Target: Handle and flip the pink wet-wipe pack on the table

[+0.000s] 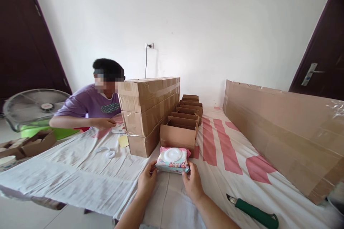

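A pack of wet wipes [173, 161] with a white oval lid and a colourful printed wrapper lies flat between my two hands. My left hand [147, 177] grips its left end, fingers curled against the side. At the opposite end, my right hand [194, 182] holds it with the thumb in front. Directly behind the pack stands an open cardboard box [177, 136], first in a row of small open boxes that runs back toward the wall. Where the pack's far edge meets that box, I cannot tell whether they touch.
Taped cartons [150, 114] form a stacked wall left of the row. A large cardboard panel [279, 128] stands at right. A green-handled utility knife [254, 211] lies at front right, blade exposed. Across the table sits a person [86, 102] in purple, near a fan [40, 105].
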`<state>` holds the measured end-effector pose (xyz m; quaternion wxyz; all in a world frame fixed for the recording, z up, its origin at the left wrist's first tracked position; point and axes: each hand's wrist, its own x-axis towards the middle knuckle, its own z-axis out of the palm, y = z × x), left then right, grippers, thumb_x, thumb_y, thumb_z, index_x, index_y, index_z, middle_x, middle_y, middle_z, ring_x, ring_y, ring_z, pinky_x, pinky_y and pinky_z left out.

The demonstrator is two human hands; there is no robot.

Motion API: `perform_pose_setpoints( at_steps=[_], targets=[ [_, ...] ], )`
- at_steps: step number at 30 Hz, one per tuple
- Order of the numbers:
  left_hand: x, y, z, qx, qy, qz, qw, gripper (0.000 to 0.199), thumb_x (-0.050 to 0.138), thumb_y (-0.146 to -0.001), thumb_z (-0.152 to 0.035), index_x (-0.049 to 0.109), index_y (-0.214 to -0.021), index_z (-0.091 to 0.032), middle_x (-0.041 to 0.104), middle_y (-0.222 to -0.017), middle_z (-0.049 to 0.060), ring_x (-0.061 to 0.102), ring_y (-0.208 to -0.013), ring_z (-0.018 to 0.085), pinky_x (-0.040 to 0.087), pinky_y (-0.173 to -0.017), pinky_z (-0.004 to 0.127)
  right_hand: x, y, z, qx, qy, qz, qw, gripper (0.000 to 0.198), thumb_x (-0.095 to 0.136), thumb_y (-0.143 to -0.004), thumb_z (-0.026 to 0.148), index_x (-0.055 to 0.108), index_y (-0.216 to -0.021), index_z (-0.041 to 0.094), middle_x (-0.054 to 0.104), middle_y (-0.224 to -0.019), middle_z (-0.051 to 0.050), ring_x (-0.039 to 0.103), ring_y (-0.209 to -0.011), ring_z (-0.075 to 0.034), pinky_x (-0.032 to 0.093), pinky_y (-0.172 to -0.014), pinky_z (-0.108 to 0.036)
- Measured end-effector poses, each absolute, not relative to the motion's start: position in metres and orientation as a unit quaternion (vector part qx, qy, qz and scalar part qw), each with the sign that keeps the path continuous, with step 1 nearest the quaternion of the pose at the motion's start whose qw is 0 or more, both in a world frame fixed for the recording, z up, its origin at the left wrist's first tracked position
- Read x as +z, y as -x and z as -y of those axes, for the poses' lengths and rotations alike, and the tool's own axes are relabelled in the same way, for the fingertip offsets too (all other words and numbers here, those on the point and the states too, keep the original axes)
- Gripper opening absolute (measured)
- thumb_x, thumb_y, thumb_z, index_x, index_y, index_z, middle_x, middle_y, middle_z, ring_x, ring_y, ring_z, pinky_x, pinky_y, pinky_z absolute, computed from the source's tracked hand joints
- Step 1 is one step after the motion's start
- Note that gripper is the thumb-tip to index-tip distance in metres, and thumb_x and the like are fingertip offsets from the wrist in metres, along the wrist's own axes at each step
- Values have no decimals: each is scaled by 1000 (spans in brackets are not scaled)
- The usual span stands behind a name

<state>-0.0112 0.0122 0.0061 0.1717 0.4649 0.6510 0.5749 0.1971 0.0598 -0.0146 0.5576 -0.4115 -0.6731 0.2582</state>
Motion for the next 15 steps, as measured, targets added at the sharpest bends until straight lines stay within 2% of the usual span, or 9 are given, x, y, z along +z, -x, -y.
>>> perform_pose_setpoints(
  at_steps=[4,8,10,15],
  targets=[
    [8,11,-11,569,-460,-662,162,41,51,-70,-36,68,-103,-19,75,-91,6,69,-89,27,52,-83,40,-12,-198,-60,281,412,664,557,31,52,-75,19,61,-105,21,69,-100,-7,65,-93,-23,53,-81,-35],
    [11,10,-10,568,-458,-666,155,39,49,-71,-36,68,-100,-19,75,-88,5,69,-86,26,52,-80,39,-7,-201,-60,311,409,650,560,24,42,-88,30,61,-102,21,70,-100,-7,66,-94,-22,53,-83,-34],
    [12,9,-9,566,-459,-667,154,38,49,-71,-37,68,-99,-19,75,-85,5,69,-84,26,52,-78,38,-5,-202,-61,322,414,639,563,30,37,-93,39,61,-98,21,71,-95,-7,67,-90,-22,53,-80,-33],
    [14,9,-8,569,-455,-667,154,33,50,-70,-35,69,-93,-19,76,-82,4,69,-78,25,54,-75,36,-1,-204,-62,343,425,624,559,39,41,-92,53,61,-86,21,71,-83,-6,67,-79,-22,51,-72,-30]
  ],
)
